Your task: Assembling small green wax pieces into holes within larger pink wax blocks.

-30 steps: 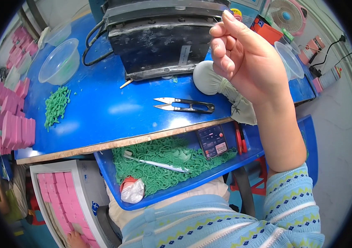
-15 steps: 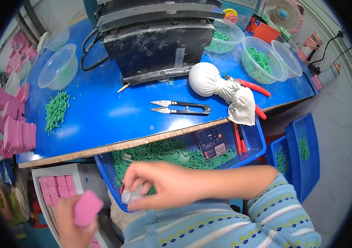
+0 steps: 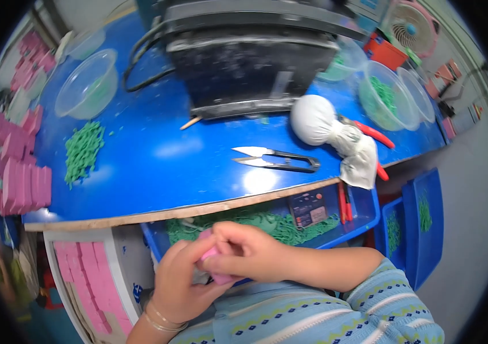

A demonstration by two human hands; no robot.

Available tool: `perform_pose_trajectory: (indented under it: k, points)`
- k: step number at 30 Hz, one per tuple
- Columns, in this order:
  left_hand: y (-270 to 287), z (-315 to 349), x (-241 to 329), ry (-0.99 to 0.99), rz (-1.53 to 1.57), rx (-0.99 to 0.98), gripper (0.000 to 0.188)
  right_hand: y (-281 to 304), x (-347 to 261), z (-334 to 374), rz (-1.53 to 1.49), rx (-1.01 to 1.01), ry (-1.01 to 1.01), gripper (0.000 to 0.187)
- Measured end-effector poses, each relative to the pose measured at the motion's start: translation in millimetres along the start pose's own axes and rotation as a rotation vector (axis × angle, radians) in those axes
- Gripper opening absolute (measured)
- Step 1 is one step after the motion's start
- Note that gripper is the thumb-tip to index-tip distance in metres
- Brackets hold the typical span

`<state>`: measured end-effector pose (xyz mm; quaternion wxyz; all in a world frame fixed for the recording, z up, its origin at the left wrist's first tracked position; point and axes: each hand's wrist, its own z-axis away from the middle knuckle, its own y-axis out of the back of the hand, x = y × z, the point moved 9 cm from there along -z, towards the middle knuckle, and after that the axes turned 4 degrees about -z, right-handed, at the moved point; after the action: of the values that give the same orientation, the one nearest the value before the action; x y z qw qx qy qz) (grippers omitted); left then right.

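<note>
My left hand (image 3: 178, 281) is wrapped round a small pink block (image 3: 221, 278) at the lower middle, just in front of the blue tray (image 3: 361, 226). My right hand (image 3: 252, 249) meets it there, with thumb and bent fingers pressed on the block's upper part. Both hands hide much of the block. Behind them the tray holds a heap of green stringy pieces (image 3: 295, 234). A dark rectangular panel (image 3: 308, 209) and red-handled tools (image 3: 345, 202) lie toward its right end.
On the blue table (image 3: 158, 178) are thread snips (image 3: 275, 159), a white cloth-wrapped ball (image 3: 313, 120), red-handled pliers (image 3: 375, 135), a green pile (image 3: 83, 152) and clear bowls (image 3: 87, 84). A black machine (image 3: 255, 69) stands behind. Pink blocks (image 3: 23, 186) are stacked left; more fill a white box (image 3: 86, 275).
My left hand has brought the pink block from the lower left to the middle. My right hand, earlier over the tray's near-left corner, now touches the block. The view has shifted slightly.
</note>
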<state>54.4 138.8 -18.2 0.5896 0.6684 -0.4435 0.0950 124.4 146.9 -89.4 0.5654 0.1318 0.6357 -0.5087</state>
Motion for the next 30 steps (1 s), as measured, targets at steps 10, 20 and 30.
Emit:
perform_pose_trajectory:
  k: [10,20,30]
  points:
    - [-3.4,15.1,-32.0,0.17,0.328,-0.023,0.074,-2.5,-22.2,1.9,0.37,0.018,0.205,0.029]
    - [11.7,18.4,-34.9,0.132,0.636,0.114,0.07,-10.4,-29.7,12.5,0.18,0.065,0.169,0.031]
    - [-20.7,27.1,-47.7,0.483,1.834,0.072,0.055,-53.1,40.5,35.2,0.193,-0.37,-0.525,0.04]
